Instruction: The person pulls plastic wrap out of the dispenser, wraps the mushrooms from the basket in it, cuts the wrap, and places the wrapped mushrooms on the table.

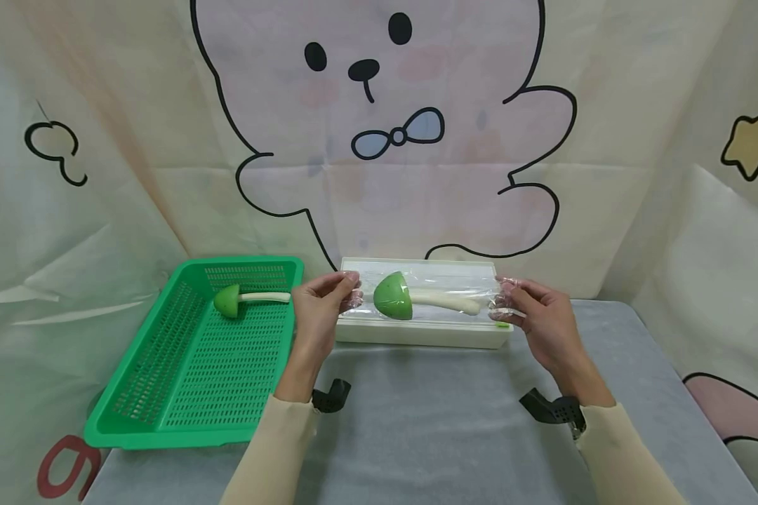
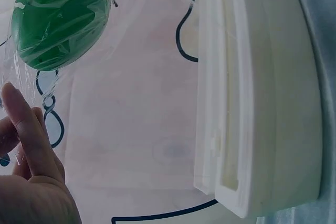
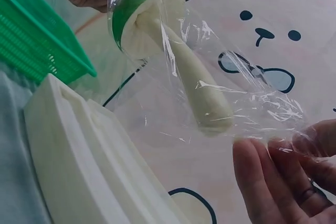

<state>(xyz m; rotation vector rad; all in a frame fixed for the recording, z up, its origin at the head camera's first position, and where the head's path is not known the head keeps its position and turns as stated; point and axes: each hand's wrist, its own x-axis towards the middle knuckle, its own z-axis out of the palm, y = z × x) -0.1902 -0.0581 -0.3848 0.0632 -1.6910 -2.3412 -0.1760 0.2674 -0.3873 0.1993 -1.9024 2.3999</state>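
A toy mushroom (image 1: 393, 297) with a green cap and pale stem lies sideways in clear plastic wrap (image 3: 262, 111), held up in front of a white cling film dispenser (image 1: 417, 335). My left hand (image 1: 316, 308) pinches the wrap's end beside the cap. At the stem end, my right hand (image 1: 548, 326) grips the other end of the wrap between thumb and fingers. In the right wrist view the film is bunched and creased around the stem, and the mushroom hangs above the dispenser. The left wrist view shows the cap (image 2: 60, 22) under the film.
To the left stands a green basket (image 1: 189, 442) with another green-capped mushroom (image 1: 227, 301) inside. A grey cloth (image 1: 429, 421) covers the table. Behind it hangs a pale curtain (image 1: 366, 196) with a cartoon bear.
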